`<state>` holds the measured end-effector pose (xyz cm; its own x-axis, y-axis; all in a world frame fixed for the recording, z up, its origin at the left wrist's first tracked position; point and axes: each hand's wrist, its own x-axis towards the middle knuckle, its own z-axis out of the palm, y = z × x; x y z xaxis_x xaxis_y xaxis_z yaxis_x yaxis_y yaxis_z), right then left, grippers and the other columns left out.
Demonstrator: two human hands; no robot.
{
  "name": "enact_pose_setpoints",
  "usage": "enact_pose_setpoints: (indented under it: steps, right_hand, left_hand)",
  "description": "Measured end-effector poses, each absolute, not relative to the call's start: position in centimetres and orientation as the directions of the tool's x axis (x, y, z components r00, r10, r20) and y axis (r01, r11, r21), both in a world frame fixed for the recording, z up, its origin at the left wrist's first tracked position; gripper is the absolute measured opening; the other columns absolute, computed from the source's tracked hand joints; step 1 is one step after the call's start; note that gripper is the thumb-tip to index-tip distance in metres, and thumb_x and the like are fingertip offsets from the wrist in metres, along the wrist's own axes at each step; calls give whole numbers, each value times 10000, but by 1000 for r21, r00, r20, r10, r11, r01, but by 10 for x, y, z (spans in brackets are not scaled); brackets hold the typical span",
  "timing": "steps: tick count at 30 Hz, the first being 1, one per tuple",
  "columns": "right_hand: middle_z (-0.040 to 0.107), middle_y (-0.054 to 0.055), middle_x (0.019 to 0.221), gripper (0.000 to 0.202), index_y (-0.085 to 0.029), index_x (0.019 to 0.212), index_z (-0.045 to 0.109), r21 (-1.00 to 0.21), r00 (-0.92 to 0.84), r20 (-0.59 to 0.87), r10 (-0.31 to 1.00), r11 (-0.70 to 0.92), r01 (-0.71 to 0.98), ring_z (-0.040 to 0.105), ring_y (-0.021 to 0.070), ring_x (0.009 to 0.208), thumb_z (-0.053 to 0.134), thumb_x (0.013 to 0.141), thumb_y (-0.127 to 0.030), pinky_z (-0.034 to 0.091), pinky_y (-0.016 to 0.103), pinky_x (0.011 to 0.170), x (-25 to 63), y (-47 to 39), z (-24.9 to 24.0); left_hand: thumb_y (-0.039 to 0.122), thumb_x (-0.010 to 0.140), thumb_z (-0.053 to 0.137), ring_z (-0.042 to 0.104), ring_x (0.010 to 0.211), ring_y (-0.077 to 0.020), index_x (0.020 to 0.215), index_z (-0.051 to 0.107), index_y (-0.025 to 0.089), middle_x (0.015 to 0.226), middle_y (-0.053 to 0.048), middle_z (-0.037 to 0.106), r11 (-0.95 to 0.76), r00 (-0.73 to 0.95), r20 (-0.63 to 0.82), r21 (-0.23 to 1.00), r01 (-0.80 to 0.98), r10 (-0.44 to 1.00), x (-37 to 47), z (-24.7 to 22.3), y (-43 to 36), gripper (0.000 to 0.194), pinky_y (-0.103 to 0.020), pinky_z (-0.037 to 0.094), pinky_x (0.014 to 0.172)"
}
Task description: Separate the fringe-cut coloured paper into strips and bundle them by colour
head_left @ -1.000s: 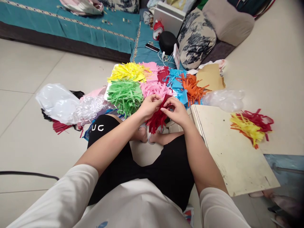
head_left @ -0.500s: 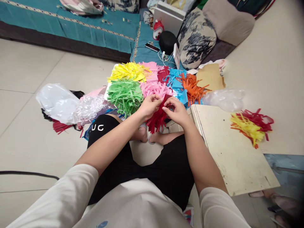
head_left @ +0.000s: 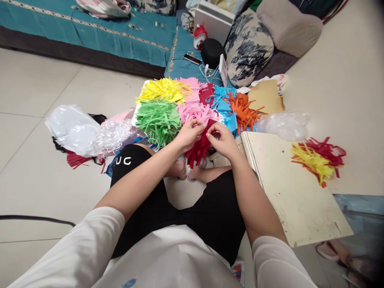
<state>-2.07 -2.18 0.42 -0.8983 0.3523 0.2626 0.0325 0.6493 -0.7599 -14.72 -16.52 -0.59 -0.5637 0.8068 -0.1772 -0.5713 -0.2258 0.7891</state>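
Between my two hands hangs a dark red fringed paper tassel [head_left: 198, 151], its cut strips pointing down over my feet. My left hand [head_left: 192, 133] pinches its upper left side. On the other side my right hand [head_left: 221, 136] is closed at its top edge, thumb and fingers bent together. Just beyond are bundles of fringed paper: pink [head_left: 196, 112] directly behind the hands, green [head_left: 158, 122] to the left, yellow [head_left: 162, 91] behind that. Blue paper [head_left: 223, 98] and an orange fringed bundle [head_left: 244, 110] lie to the right.
A cream board [head_left: 294, 188] at right carries a red, yellow and orange tassel bunch [head_left: 318, 158]. Clear plastic bags [head_left: 75, 130] lie at left. Behind stands a teal-covered sofa [head_left: 90, 28] with a phone [head_left: 192, 59]. Another person's foot [head_left: 328, 250] shows at lower right.
My hands and the red tassel stay almost in the same place, with only slight finger movement. At the lower right, the other person's feet have shifted.
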Motion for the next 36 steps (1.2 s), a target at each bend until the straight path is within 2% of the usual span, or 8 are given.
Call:
enact_pose_setpoints:
  steps: [5, 10, 13, 18, 21, 24, 30, 36]
  right_hand:
    - [649, 16, 888, 212, -279, 905, 638, -813, -879, 215, 426, 577, 81, 567, 212, 778, 800, 951, -408, 525, 372, 738, -20, -22, 10]
    - [649, 6, 836, 271, -285, 901, 632, -896, -875, 139, 463, 435, 87, 607, 221, 745, 852, 917, -443, 542, 394, 735, -19, -18, 16]
    - [624, -7, 788, 292, -287, 872, 626, -924, -869, 93, 486, 367, 106, 610, 212, 717, 866, 901, -451, 541, 382, 715, -18, -16, 17]
    - [667, 4, 784, 328, -285, 924, 668, -947, -861, 7, 509, 279, 157, 647, 217, 730, 876, 901, -538, 541, 364, 695, -17, -16, 18]
    - [706, 24, 838, 428, -278, 962, 694, -915, -883, 27, 468, 367, 166, 649, 220, 772, 840, 955, -680, 551, 377, 741, -16, -19, 21]
    - [709, 26, 874, 517, -277, 947, 668, -859, -908, 38, 416, 478, 183, 637, 224, 813, 876, 923, -749, 564, 386, 781, -17, -26, 21]
    - [725, 33, 848, 295, -281, 879, 636, -738, -915, 33, 403, 628, 249, 635, 244, 802, 816, 958, -500, 543, 404, 787, -19, -41, 20]
    - [731, 47, 843, 214, -284, 862, 568, -563, -903, 110, 414, 775, 286, 672, 271, 828, 667, 1038, -354, 478, 414, 807, -18, -61, 27]
  left_hand:
    - [207, 690, 1121, 742, 691, -111, 1027, 581, 235, 796, 70, 748, -281, -559, -148, 743, -607, 816, -144, -4, -168, 636, -221, 580, 730]
    - [92, 710, 940, 801, 731, -169, 1107, 592, 242, 889, 35, 833, -228, -553, -143, 805, -547, 821, -144, -9, -168, 549, -280, 620, 773]
    - [95, 794, 826, 777, 711, -176, 1097, 642, 232, 872, 23, 824, -166, -587, -96, 911, -377, 804, -148, -16, -165, 380, -275, 586, 723]
    - [95, 868, 764, 750, 818, -189, 939, 694, 209, 865, -9, 801, -44, -652, 121, 990, 134, 749, -156, -29, -162, 152, -270, 545, 768]
    - [88, 888, 737, 733, 841, -223, 862, 663, 219, 853, -30, 791, 81, -640, 217, 912, 403, 737, -158, -29, -166, 153, -310, 528, 797]
    - [110, 938, 731, 753, 875, -276, 905, 686, 221, 889, -74, 810, 216, -602, 249, 775, 594, 759, -155, -24, -173, 124, -361, 512, 815]
    - [183, 1053, 707, 832, 1044, -365, 1146, 773, 192, 1078, -173, 874, 372, -566, 194, 580, 725, 801, -146, -13, -181, 114, -394, 525, 847]
    - [172, 1121, 625, 852, 1100, -379, 1284, 777, 176, 1127, -198, 879, 421, -557, 155, 501, 756, 816, -142, -10, -182, 224, -401, 557, 893]
